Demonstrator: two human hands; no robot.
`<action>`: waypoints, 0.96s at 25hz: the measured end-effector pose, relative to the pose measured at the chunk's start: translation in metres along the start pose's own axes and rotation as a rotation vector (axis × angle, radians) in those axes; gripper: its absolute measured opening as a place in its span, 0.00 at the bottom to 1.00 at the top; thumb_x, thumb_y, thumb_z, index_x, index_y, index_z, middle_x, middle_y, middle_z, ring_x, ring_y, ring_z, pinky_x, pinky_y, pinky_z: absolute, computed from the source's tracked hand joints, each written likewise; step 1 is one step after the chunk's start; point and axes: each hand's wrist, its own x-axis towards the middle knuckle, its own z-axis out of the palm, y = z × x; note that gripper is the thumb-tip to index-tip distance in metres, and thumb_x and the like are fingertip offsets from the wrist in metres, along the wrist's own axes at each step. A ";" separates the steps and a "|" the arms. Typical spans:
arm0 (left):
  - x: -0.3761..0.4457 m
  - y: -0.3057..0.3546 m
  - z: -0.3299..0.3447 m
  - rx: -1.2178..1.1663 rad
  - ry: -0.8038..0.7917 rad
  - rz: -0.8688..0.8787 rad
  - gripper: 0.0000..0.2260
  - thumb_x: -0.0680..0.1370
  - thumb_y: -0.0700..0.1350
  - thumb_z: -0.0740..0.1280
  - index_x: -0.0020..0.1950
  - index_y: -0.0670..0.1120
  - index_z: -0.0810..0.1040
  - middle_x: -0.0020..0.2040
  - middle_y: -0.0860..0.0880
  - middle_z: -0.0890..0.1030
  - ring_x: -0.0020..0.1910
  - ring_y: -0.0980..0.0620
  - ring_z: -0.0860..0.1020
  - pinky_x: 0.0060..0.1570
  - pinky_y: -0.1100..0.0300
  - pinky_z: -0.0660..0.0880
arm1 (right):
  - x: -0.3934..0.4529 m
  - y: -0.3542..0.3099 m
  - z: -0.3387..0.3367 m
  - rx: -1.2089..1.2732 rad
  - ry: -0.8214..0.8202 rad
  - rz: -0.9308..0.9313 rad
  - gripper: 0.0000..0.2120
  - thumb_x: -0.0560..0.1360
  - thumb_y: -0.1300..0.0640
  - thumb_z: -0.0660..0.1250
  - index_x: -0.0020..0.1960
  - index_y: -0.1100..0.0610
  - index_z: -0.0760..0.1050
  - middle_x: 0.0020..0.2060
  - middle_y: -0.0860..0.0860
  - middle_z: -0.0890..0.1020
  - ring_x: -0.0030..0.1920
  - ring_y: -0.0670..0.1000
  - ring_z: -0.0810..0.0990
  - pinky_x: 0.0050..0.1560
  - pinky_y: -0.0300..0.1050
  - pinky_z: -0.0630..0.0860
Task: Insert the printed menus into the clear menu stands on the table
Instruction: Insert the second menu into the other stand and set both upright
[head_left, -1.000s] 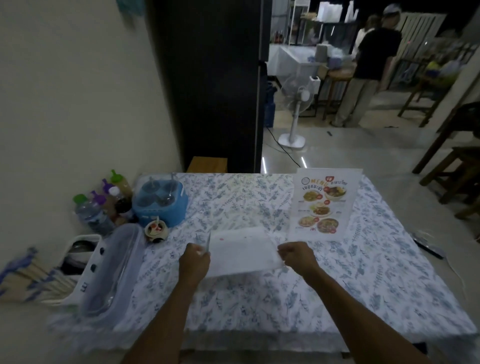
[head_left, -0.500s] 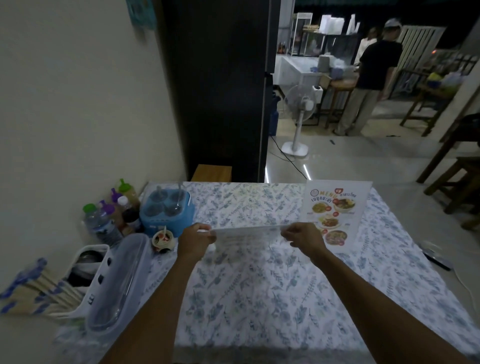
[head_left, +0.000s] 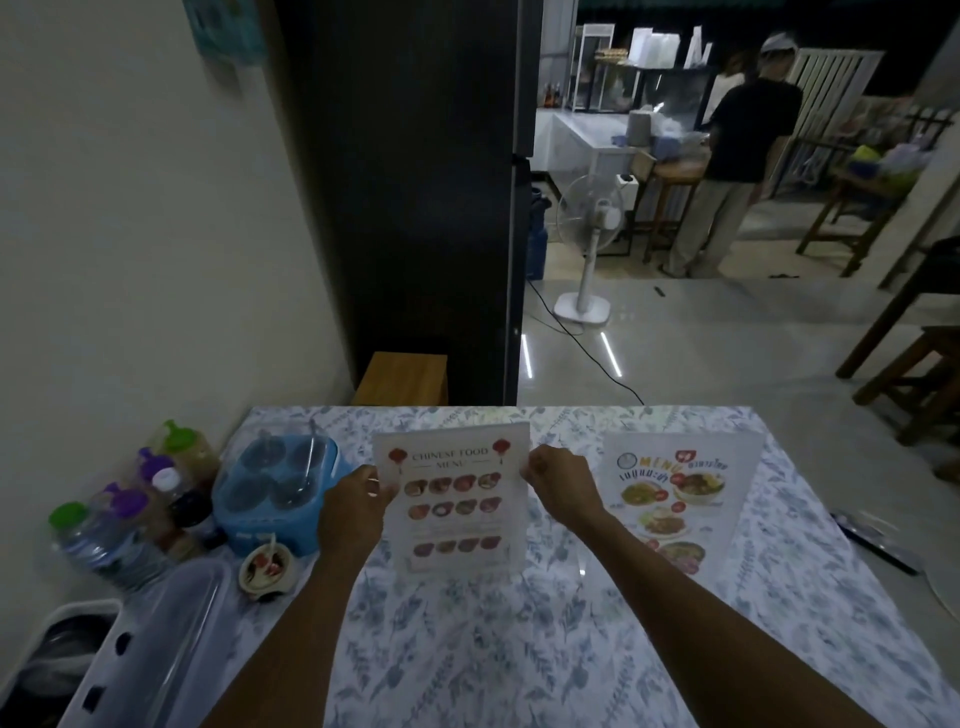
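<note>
The left hand (head_left: 358, 512) grips the left edge of the Chinese food menu stand (head_left: 456, 496), and the right hand (head_left: 558, 483) pinches its right edge near the top. Both hands are closed on the stand, one on each side, and they hold it upright with the printed side facing the camera. The bottom edge of the stand is at the counter (head_left: 519, 649); I cannot tell if it touches the cloth or is just above it. To the right, well apart from the right hand, a second menu stand (head_left: 680, 493) is standing on the counter with a colourful menu of dishes inside.

To the left of the left hand there is a blue condiment holder (head_left: 275, 493) with round cups, and just in front of it a small bowl (head_left: 267, 566) with a spoon. Further left, several bottles (head_left: 130, 514) with green and purple caps stand near the wall. A clear plastic lid (head_left: 166, 639) lies at the lower left corner.
</note>
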 end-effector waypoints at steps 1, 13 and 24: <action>0.004 -0.001 0.002 0.010 -0.008 -0.012 0.11 0.76 0.49 0.70 0.36 0.49 0.72 0.39 0.44 0.81 0.40 0.41 0.80 0.38 0.52 0.74 | 0.003 0.000 0.001 -0.011 -0.001 -0.003 0.13 0.78 0.56 0.66 0.34 0.52 0.73 0.32 0.48 0.78 0.32 0.47 0.77 0.34 0.43 0.73; 0.009 0.003 0.009 0.028 -0.017 0.029 0.14 0.71 0.46 0.75 0.52 0.47 0.76 0.50 0.46 0.84 0.48 0.45 0.82 0.47 0.48 0.80 | 0.001 -0.003 -0.008 -0.050 -0.008 0.010 0.07 0.77 0.58 0.66 0.51 0.58 0.82 0.46 0.55 0.86 0.42 0.50 0.84 0.48 0.46 0.83; -0.075 0.041 -0.035 0.084 0.029 0.146 0.30 0.72 0.50 0.74 0.68 0.42 0.65 0.62 0.39 0.74 0.58 0.38 0.77 0.51 0.42 0.78 | -0.105 -0.035 -0.067 -0.078 0.172 0.046 0.14 0.74 0.55 0.69 0.59 0.57 0.80 0.54 0.54 0.86 0.50 0.52 0.84 0.52 0.46 0.81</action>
